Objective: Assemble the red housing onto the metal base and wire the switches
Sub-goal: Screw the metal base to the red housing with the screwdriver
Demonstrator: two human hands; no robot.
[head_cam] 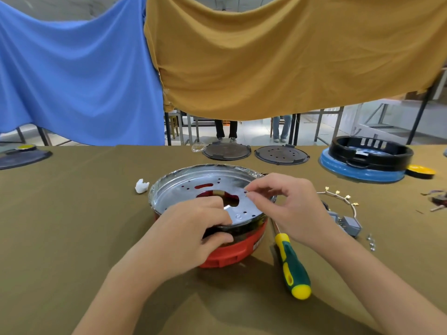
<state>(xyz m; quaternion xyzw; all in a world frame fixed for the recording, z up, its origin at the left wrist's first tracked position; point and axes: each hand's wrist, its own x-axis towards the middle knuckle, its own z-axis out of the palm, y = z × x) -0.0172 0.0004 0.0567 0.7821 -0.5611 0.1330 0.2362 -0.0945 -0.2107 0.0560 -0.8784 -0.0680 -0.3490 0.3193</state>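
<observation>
Far left on the olive table cloth (pixel 72 213): dark round lid (pixel 21 158) w/ yellow knob, partly cut off by frame edge. Small white crumpled bit (pixel 141 186) lies just left of the metal base (pixel 193 187). Base is a shiny round pan w/ centre cutout & small holes, sitting in the red housing (pixel 232 251), rim wrapped in clear film. Assembly sits mid-table, right in front of the person.

Left hand (pixel 193 228) grips the near edge: fingers lie on the pan floor by the cutout, thumb curled down over the dark band above the red housing. Right hand (pixel 283 204) hovers over the pan's right side, thumb & forefinger pinched tip to tip on sth tiny, too small to tell what.

Screwdriver (pixel 291 264), green/yellow handle, lies just right of the housing, under the right wrist. Further right: wire harness (pixel 338 195) w/ brass terminals, grey switch block (pixel 350 223), few loose screws (pixel 371 241).

Back edge: two dark round plates (pixel 226 151) (pixel 281 154), then black ring housing (pixel 370 151) on a blue base (pixel 362 171), yellow disc (pixel 420 170) beside it.

Behind: blue cloth (pixel 72 81) & mustard cloth (pixel 278 56) hung up; below them table legs & two people's legs.
</observation>
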